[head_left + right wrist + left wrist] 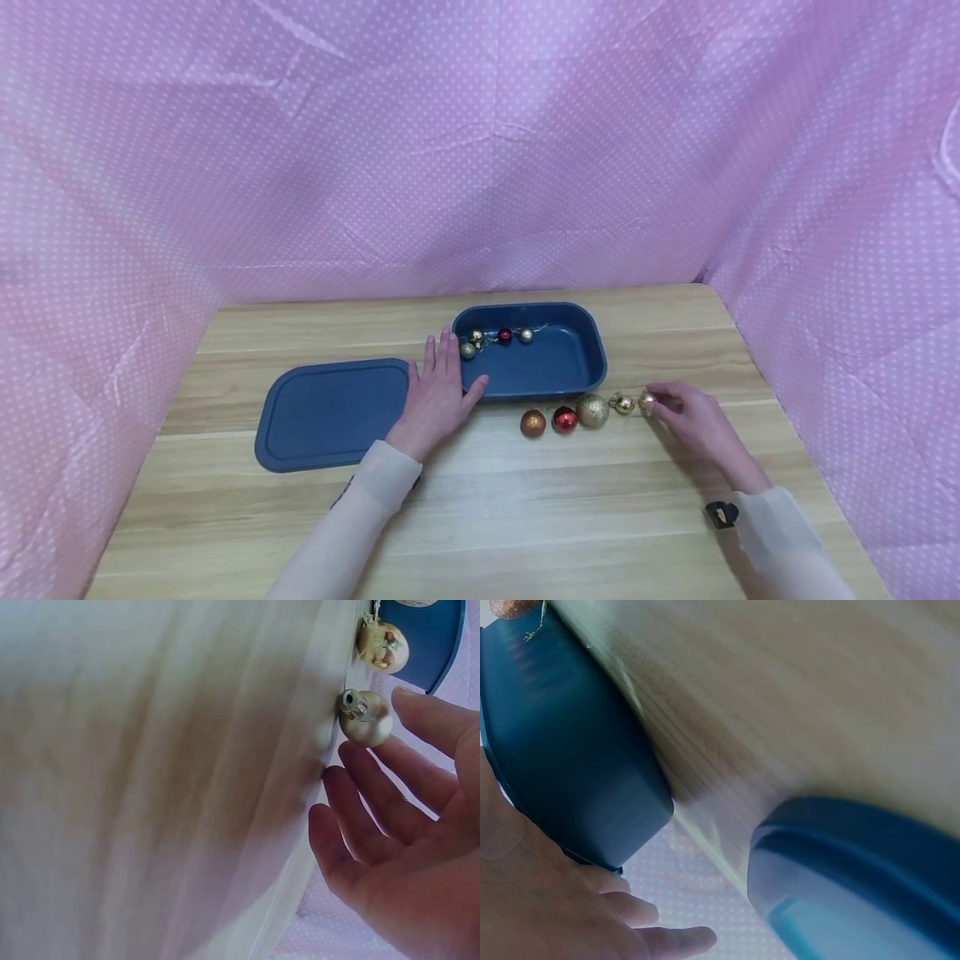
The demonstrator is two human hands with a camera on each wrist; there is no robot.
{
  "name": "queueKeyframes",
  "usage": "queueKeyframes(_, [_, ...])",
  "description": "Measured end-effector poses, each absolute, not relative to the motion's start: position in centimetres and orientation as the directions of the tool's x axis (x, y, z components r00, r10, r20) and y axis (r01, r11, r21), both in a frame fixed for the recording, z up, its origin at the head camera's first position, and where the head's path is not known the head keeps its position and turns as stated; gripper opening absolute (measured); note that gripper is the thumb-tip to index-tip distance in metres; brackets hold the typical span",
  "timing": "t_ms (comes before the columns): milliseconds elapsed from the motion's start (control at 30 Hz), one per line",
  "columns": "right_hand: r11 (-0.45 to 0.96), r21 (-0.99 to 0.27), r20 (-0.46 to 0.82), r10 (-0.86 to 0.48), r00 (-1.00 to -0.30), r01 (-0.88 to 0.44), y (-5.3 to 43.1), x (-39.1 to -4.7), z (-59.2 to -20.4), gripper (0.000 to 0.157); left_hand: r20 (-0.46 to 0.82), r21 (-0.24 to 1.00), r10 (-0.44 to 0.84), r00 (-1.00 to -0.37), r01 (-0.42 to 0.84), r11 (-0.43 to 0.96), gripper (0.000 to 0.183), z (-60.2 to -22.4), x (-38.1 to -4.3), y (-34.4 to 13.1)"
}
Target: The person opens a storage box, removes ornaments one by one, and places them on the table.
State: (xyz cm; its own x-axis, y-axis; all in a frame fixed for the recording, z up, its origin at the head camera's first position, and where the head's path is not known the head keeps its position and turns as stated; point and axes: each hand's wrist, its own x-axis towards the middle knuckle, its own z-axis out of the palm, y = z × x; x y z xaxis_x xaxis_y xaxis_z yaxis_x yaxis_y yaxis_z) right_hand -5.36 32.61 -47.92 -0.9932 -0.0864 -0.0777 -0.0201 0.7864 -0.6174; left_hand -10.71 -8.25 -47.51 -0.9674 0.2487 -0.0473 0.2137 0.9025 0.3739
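Note:
My left hand (435,400) rests with straight fingers against the left end of a dark blue rectangular box (528,395). Several small Christmas baubles sit inside, including a dark red bauble (505,336) and a pale gold bauble (526,335). My right hand (697,421) has thumb and fingers around a small gold bauble (366,720), at the right end of a row. Leftward along that row lie another shiny gold bauble (624,404), a larger glittery gold bauble (593,411), a red bauble (565,420) and an orange bauble (533,423).
A flat dark blue lid (333,414) lies left of the box, partly behind my left hand and forearm. Everything stands on a wood-grain table (525,517). Pink dotted cloth (480,167) hangs around the back and sides.

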Motion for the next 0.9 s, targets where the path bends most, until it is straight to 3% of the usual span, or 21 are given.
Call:
queueKeyframes(367, [0.781,-0.623,-0.018,-0.065,-0.998,-0.039,32.8,-5.0,-47.5,0.043,-0.015,0.371,0.26,-0.965,0.236,0.898,0.094,-47.1,-10.9,-8.3])
queueKeyframes(600, [0.783,-0.593,0.206,-0.078,-0.975,-0.188,31.7,-5.1,-46.3,0.039,-0.031,0.382,0.254,-0.967,0.223,0.897,0.094,-46.9,-11.2,-8.4])
queueKeyframes(900, [0.772,-0.483,0.471,-0.167,-0.866,-0.412,28.1,-5.8,-43.5,0.046,-0.035,0.365,0.252,-0.967,0.223,0.904,0.094,-47.2,-11.6,-8.1])
